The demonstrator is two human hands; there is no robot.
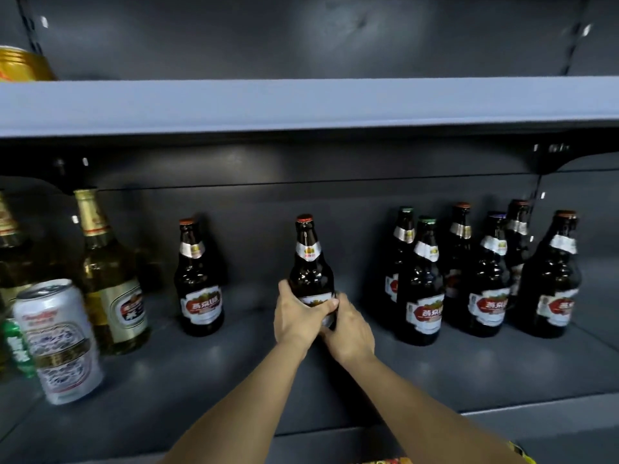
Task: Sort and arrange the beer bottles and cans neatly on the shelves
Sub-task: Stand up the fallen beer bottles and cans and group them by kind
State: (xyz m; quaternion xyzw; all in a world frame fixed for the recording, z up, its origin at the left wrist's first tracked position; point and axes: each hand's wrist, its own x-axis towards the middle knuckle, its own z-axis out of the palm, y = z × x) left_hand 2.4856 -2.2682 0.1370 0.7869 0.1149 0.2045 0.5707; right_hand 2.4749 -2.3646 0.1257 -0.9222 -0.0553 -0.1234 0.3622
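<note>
A dark brown beer bottle (308,262) with a red cap stands upright in the middle of the grey lower shelf (234,380). My left hand (296,314) grips its lower body from the left, and my right hand (348,329) wraps it from the right, both over the label. Another dark bottle (199,283) stands alone to the left. Several dark bottles (485,276) cluster at the right. At the far left stand a green-gold bottle (110,279) and a white can (58,339).
The upper shelf board (301,102) overhangs the bottles, with a gold can (23,63) at its far left. A green can (16,346) hides behind the white one. More gold-necked bottles (8,249) stand at the left edge. Bare shelf lies between the held bottle and its neighbours.
</note>
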